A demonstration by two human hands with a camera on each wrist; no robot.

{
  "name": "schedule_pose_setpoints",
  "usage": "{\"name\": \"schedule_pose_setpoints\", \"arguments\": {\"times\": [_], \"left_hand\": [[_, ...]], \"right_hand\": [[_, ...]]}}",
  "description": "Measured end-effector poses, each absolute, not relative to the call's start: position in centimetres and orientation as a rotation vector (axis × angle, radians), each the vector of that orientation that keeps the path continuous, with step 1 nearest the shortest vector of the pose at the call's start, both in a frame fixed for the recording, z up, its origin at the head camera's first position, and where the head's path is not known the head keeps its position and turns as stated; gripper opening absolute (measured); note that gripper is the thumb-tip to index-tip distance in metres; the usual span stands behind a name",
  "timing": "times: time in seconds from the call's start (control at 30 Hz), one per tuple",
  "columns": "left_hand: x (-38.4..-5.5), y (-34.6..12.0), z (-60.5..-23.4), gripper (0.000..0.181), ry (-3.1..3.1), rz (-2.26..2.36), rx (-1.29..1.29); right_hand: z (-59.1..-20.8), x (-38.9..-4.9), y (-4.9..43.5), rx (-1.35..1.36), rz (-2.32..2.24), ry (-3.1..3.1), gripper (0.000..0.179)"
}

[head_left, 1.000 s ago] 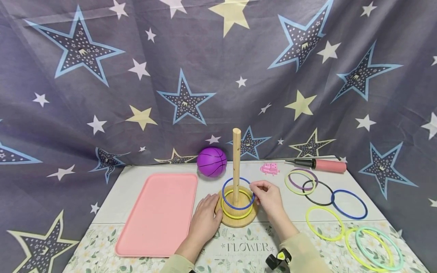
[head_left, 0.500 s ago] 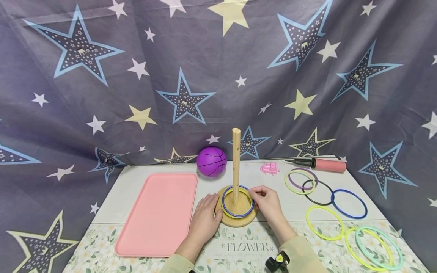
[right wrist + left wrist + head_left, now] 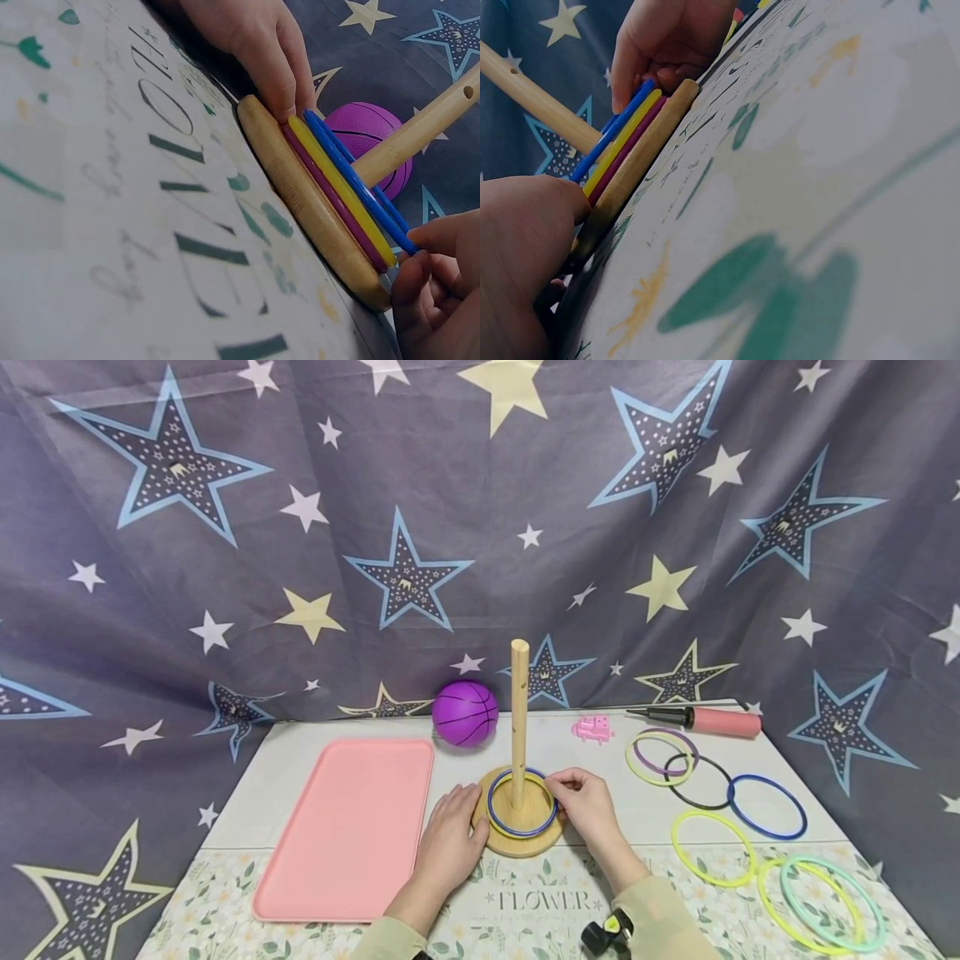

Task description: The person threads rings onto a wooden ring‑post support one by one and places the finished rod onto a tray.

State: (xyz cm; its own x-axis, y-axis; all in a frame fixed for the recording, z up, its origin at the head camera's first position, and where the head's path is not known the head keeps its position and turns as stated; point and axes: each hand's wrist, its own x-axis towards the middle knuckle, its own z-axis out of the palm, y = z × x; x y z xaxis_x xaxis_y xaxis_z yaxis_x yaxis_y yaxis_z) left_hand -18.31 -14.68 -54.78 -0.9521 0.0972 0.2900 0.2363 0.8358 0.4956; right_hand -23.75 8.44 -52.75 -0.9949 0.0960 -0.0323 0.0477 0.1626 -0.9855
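A round wooden base (image 3: 516, 849) with an upright wooden post (image 3: 519, 718) stands mid-table. Around the post lie stacked rings: a purple-red ring (image 3: 327, 192) lowest, a yellow ring (image 3: 337, 180) over it, and a blue ring (image 3: 375, 208) on top. Thumb and fingers of my right hand (image 3: 588, 806) pinch the blue ring at its right side. My left hand (image 3: 452, 835) rests at the base's left edge with fingers extended, its fingertips touching the edge in the right wrist view. The post partly hides the rings' far side in the head view.
A pink tray (image 3: 348, 831) lies left. Behind the post sit a purple ball (image 3: 465, 714) and a small pink toy (image 3: 592, 729). At right are a hand pump (image 3: 720, 722), a black ring (image 3: 701, 808), a second blue ring (image 3: 780, 837), a mint ring (image 3: 873, 897) and several others.
My right hand has lowered the blue ring along the post onto the yellow ring, mostly in the first half second. The left hand has stayed at the base.
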Motion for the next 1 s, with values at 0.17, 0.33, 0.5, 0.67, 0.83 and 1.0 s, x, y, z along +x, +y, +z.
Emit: {"name": "schedule_pose_setpoints", "arguments": {"times": [0.17,0.33,0.5,0.67,0.83,1.0], "left_hand": [[-18.3,-14.7,-54.7,0.054,-2.763,-0.794,-0.257],[-18.3,-14.7,-54.6,0.054,-2.771,-0.804,-0.248],[-18.4,-14.7,-54.6,0.053,-2.772,-0.798,-0.248],[-18.4,-14.7,-54.6,0.053,-2.771,-0.795,-0.245],[-18.4,-14.7,-54.7,0.053,-2.768,-0.795,-0.250],[-18.3,-14.7,-54.8,0.053,-2.765,-0.804,-0.250]], "right_hand": [[-52.7,-23.9,8.5,-0.115,1.929,-2.422,0.009],[-52.7,-24.0,8.5,-0.075,1.838,-2.494,0.009],[-52.8,-24.0,8.7,-0.031,1.793,-2.525,0.009],[-53.0,-24.0,8.9,-0.028,1.818,-2.509,0.009],[-53.0,-24.0,9.0,-0.043,1.841,-2.496,0.009],[-52.5,-23.9,9.5,-0.018,1.820,-2.491,0.009]]}}
